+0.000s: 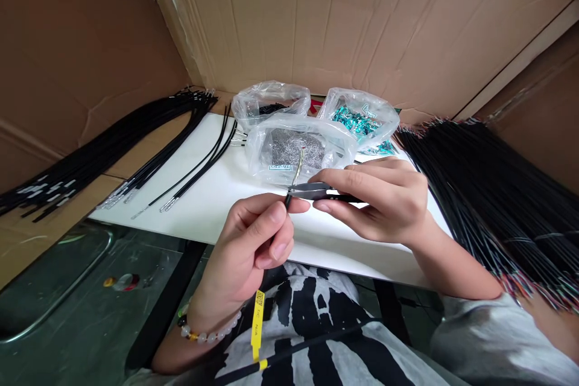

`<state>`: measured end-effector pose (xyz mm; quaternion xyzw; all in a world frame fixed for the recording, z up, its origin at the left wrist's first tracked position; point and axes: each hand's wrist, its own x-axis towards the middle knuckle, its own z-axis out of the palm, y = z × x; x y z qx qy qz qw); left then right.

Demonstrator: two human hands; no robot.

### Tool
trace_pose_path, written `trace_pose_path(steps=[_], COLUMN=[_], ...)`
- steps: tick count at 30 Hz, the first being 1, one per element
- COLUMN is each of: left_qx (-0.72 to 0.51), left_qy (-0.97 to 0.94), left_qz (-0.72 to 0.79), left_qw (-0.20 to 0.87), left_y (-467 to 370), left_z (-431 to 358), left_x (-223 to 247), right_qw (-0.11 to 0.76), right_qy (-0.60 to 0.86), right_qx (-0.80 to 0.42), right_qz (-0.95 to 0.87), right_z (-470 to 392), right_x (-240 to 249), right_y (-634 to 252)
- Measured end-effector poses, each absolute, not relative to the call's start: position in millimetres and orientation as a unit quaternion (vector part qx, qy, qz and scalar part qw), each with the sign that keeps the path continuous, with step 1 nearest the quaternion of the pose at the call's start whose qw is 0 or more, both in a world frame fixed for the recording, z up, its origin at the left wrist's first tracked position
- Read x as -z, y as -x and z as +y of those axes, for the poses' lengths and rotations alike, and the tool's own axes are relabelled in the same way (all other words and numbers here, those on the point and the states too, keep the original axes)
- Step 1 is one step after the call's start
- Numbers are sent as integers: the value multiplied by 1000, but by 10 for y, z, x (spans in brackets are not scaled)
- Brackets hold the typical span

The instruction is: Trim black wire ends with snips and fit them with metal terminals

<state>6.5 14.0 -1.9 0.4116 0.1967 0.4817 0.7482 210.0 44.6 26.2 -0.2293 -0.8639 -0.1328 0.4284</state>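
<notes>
Item, left hand: grip closed, thumb and forefinger pinching a black cable close to the end of its dark jacket; remaining fingers curled. Item, right hand: grip closed around small dark-handled snips, held level, blades touching the cable where the jacket gives way to a pale, metallic-looking inner length; gap between blades too small to tell. Cable position: in front of the torso, above the near part of the white surface, bare end tilted up and away, seen against a clear bag of fine silvery strands. Step in hand, by judgement: blade work at the jacket edge. Next move, by judgement: calls for a firm left pinch and light, measured blade pressure, since a deep bite could nick the inner cores. Adjacent stock: one bag with green foil-like scraps, another bag with black pieces, both behind; black cables at left, a dense bundle at right. Yellow tag: hanging near the left wrist.
</notes>
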Motion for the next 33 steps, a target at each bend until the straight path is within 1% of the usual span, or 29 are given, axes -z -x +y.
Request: trace_pose_path(steps=[12,16,22,28,33], left_qx=[-513,-527,-579,-620,-631], left_qy=[-430,-437,-468,-481,-475], left_qz=[250,261,297,350,372], left_qw=[700,680,598,512,487], left_y=[-33,-36,-48,-75,-82], left_z=[130,130,119,110,117], left_x=[41,30,23,14,-5], right_qw=[458,448,439,447,454], right_qy=[215,207,221,228,224], right_qx=[151,130,145,174,193], right_qz=[-849,-860,-859,-847,-841], right_z=[457,453,430,425,448], right_x=[-240,-252,-212,-175,-147], right_y=[-2075,-2091,-2057,-2011,-1989])
